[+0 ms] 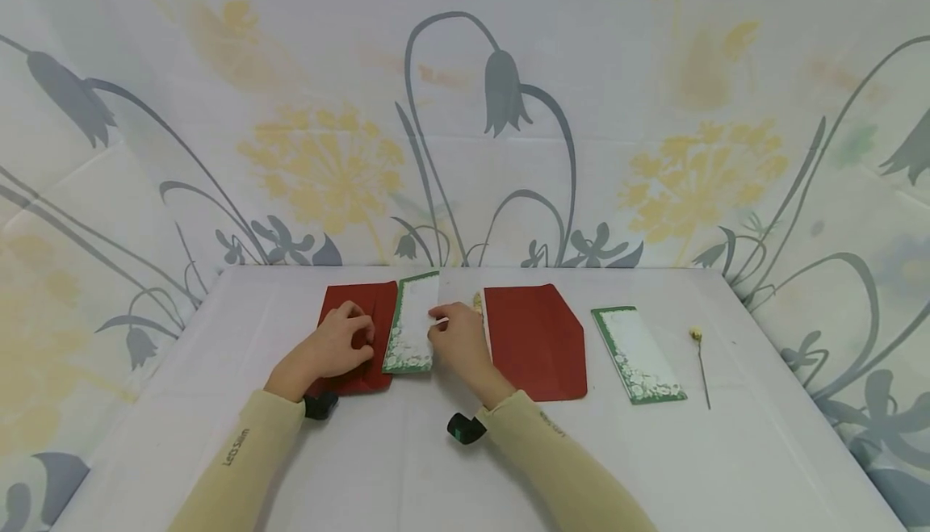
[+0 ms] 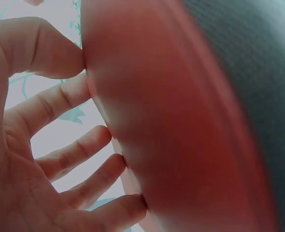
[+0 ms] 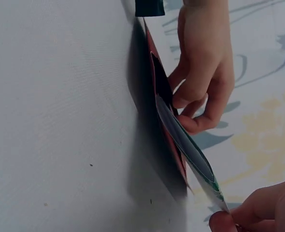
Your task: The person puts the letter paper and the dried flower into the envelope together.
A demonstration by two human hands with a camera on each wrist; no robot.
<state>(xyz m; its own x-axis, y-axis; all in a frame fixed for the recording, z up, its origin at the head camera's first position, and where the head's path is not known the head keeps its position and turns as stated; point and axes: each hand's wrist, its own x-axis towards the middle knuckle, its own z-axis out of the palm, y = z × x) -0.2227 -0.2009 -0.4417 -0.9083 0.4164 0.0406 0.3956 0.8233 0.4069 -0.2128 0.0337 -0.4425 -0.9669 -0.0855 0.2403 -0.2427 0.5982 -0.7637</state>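
Observation:
A red envelope [image 1: 336, 296] lies at the left of the table under my left hand [image 1: 337, 342]. The left thumb and index finger [image 2: 50, 104] meet at its edge, the other fingertips touching it; the right wrist view shows its mouth gaping. A white card with a green floral border [image 1: 414, 322] overlaps the envelope's right side, one end within the mouth. My right hand [image 1: 461, 342] pinches the card's right edge between thumb and fingers. How deep the card sits inside the envelope is hidden.
A second red envelope [image 1: 538, 346] lies right of my right hand, with a pale yellowish detail at its left edge. Farther right are another green-bordered card [image 1: 639, 358] and a thin-stemmed yellow flower [image 1: 696, 333]. Behind the table [image 1: 756, 443] hangs a flower-printed cloth [image 1: 581, 31].

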